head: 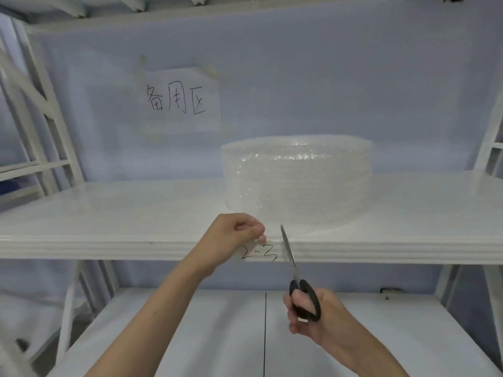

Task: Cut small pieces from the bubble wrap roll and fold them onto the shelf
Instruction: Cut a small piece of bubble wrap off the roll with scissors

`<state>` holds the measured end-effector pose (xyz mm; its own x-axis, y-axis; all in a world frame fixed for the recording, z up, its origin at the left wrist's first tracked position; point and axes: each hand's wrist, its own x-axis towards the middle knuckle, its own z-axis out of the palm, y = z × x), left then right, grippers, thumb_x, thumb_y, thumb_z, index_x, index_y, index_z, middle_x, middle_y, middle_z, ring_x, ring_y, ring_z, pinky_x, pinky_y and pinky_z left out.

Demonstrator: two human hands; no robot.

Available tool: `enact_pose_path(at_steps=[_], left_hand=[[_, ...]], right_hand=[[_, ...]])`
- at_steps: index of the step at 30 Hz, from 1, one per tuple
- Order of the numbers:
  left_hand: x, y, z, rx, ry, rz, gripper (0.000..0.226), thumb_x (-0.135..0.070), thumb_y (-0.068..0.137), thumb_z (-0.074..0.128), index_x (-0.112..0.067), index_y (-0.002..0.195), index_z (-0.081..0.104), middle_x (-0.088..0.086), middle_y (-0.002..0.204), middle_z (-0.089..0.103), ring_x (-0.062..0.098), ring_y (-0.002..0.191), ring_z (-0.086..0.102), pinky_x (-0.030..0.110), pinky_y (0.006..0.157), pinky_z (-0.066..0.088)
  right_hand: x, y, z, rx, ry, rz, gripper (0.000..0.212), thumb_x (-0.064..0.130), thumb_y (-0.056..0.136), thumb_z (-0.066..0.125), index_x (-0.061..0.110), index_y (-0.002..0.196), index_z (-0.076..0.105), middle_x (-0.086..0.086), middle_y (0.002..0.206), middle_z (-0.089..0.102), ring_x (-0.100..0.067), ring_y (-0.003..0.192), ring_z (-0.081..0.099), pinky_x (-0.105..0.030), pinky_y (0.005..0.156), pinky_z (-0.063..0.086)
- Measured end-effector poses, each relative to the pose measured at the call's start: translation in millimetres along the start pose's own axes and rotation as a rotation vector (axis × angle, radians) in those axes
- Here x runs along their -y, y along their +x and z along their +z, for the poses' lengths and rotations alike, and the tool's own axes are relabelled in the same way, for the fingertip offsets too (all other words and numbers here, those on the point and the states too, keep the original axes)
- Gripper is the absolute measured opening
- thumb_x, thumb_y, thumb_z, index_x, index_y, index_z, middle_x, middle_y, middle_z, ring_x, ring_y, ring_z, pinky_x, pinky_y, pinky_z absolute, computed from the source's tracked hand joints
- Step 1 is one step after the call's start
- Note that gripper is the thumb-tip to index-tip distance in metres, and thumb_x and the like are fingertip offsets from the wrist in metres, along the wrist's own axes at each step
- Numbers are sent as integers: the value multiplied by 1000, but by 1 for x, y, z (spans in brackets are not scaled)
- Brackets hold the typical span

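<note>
A clear bubble wrap roll (296,183) lies flat on the white shelf (109,229), right of centre. Its loose end (268,244) hangs over the shelf's front edge, across the handwritten mark "2-3". My left hand (234,235) pinches that loose end at the shelf edge. My right hand (313,314), lower and to the right, grips black-handled scissors (292,265). The blades point up and look almost closed, with the tip at the shelf edge just right of my left fingers.
A paper sign (179,100) with handwritten characters is stuck on the back wall above the roll. White rack uprights (40,104) stand at the left and right. A lower shelf (217,336) lies beneath my forearms.
</note>
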<state>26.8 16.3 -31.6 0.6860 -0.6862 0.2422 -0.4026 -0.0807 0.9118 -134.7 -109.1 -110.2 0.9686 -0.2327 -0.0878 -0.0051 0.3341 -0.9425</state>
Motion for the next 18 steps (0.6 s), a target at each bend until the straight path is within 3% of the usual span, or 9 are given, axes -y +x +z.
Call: enact_pose_path(at_steps=[6, 9, 10, 14, 18], left_hand=[[2, 2, -3, 12, -63, -14, 15, -21, 88, 69, -6, 90, 72, 7, 83, 79, 15, 89, 74, 24, 87, 48], [2, 2, -3, 16, -92, -19, 16, -22, 86, 71, -7, 90, 73, 1, 79, 78, 18, 92, 74, 24, 90, 48], [2, 2, -3, 20, -99, -20, 15, -21, 86, 72, -7, 89, 74, 0, 78, 78, 18, 93, 75, 23, 89, 49], [0, 0, -4, 40, -130, -25, 13, -19, 86, 71, -7, 88, 74, 3, 82, 79, 11, 85, 75, 9, 77, 49], [0, 0, -6, 56, -103, -16, 15, -21, 87, 70, -7, 88, 74, 9, 85, 79, 13, 86, 74, 16, 85, 51]], right_hand=[[-15, 6, 3, -21, 34, 115, 23, 10, 67, 62, 4, 50, 48, -16, 62, 49, -23, 41, 42, -32, 48, 41], [-18, 10, 6, 44, 35, 84, 48, 35, 39, 88, 5, 53, 51, -12, 62, 53, -22, 45, 44, -32, 48, 44], [-18, 12, 6, 69, 37, 56, 54, 44, 39, 88, 7, 54, 53, -10, 64, 54, -21, 47, 45, -33, 50, 44], [-9, 24, 9, 112, 27, -3, 40, 47, 66, 68, 11, 60, 53, -7, 71, 50, -19, 54, 45, -35, 56, 45], [-3, 35, 10, 168, 9, -69, 44, 50, 70, 71, 11, 65, 51, -7, 74, 47, -19, 57, 44, -35, 59, 45]])
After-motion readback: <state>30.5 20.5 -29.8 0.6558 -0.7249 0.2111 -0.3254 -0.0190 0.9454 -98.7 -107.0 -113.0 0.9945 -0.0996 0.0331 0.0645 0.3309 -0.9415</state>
